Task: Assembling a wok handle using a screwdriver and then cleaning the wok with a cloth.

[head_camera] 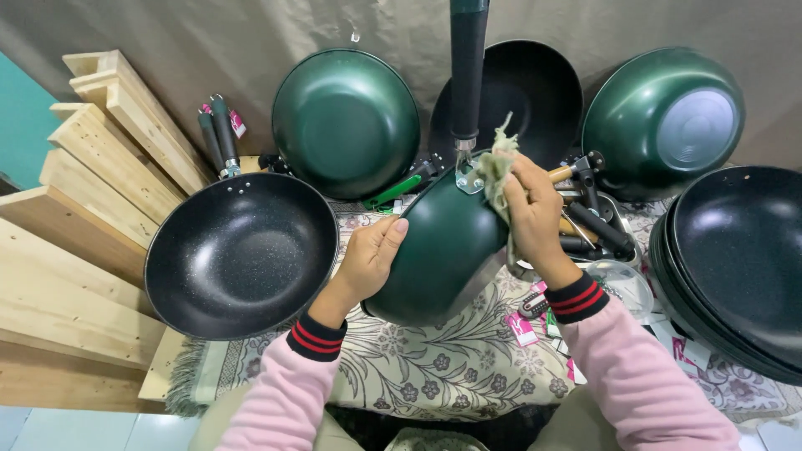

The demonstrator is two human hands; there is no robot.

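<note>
Person in pink sleeves with red-and-black striped cuffs, working over a patterned floral cloth (434, 367).

Left hand (372, 259) is cupped against the left side of a green wok (443, 250), fingers together and pressed flat on its outer shell, thumb up by the rim. The wok sits at centre, just in front of the person, bottom side towards the viewer, its dark handle (466, 67) pointing straight up and away.

Right hand (535, 217) pinches a pale green rag (494, 171) between fingers and thumb, holding it on the wok's upper edge right beside the metal handle bracket (468, 177). Whether the rag is touching the bracket itself is hard to tell from here.

Left of the hands: a black speckled wok (242, 255), inside facing up, leaning by stacked wooden planks (92, 192).

Far side, against a brown backdrop: a green wok bottom-out (347, 121), a black wok interior (535, 92) behind the handle, another green wok with a silver base (664, 121).

Right: a stack of black woks (735, 259). Between it and the right hand, a tray of loose handles (597, 230) and pink tags (522, 327) on the cloth.
</note>
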